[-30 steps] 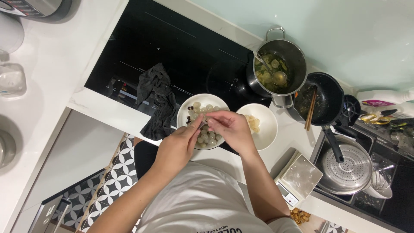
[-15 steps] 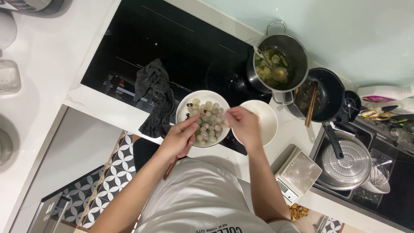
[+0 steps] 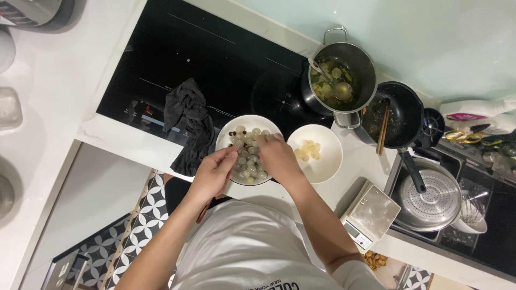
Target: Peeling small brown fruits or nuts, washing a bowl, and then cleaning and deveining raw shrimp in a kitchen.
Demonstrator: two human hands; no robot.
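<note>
Two bowls point(image 3: 321, 169) sit on white counter point(image 3: 123, 140) beside black cooktop point(image 3: 215, 64).

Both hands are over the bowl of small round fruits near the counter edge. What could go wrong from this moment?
1. The full bowl sits close to the counter edge; a push from the left hand or right hand might tip it.
2. The dark cloth lies partly on the cooktop, possibly a hazard if that is hot.
3. Fruits might roll off.
</note>
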